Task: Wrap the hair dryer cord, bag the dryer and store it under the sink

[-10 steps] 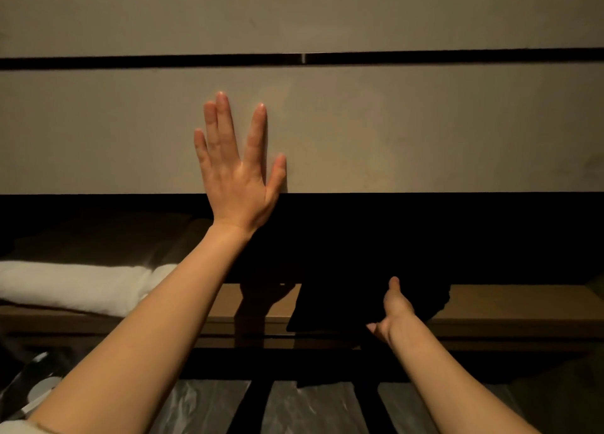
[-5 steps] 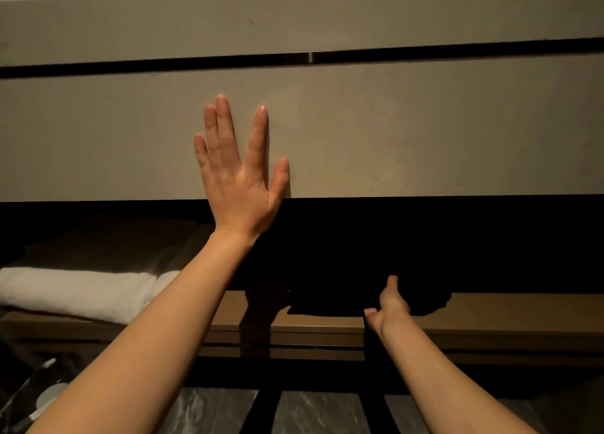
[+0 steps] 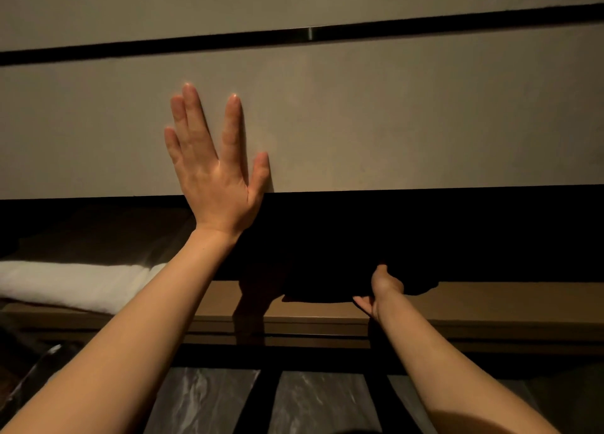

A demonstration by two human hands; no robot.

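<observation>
Two hands: both up at the vanity, one high, one low.
Change from a moment ago: honestly not much. Left hand hasn't budged off the panel, right hand has pushed a bit deeper into the dark under the counter, and the view tipped up a little so the black seam sits lower in frame.
Towel (image 3: 75, 285): far left on the shelf, white, folded, lying flat, well apart from the bag.
Left hand (image 3: 214, 165): flat and spread against the pale front panel (image 3: 408, 123), fingers pointing up, thumb near the panel's bottom edge. Gripping nothing, just pressed there.
Shadow: the left arm throws a dark patch onto the shelf just left of the bag.
Black bag (image 3: 327, 290): the dryer bag, sitting on the wooden shelf (image 3: 506, 303) under the counter, roughly middle. It melts into the dark behind it so only its lower outline shows. Can't see the dryer itself.
Right hand (image 3: 380, 291): reaching in at shelf level, against the right end of the bag, thumb sticking up. Fingers are lost in the black, so can't tell if it's gripping the bag or only touching it.
Surface: shelf is tan wood with a stepped front lip, and black frame bars (image 3: 261, 397) run below it.
Room: dim, warm light. A thin black seam (image 3: 196, 43) with a small metal piece splits the panel from the slab above. Floor (image 3: 202, 401) is grey marbled tile.
</observation>
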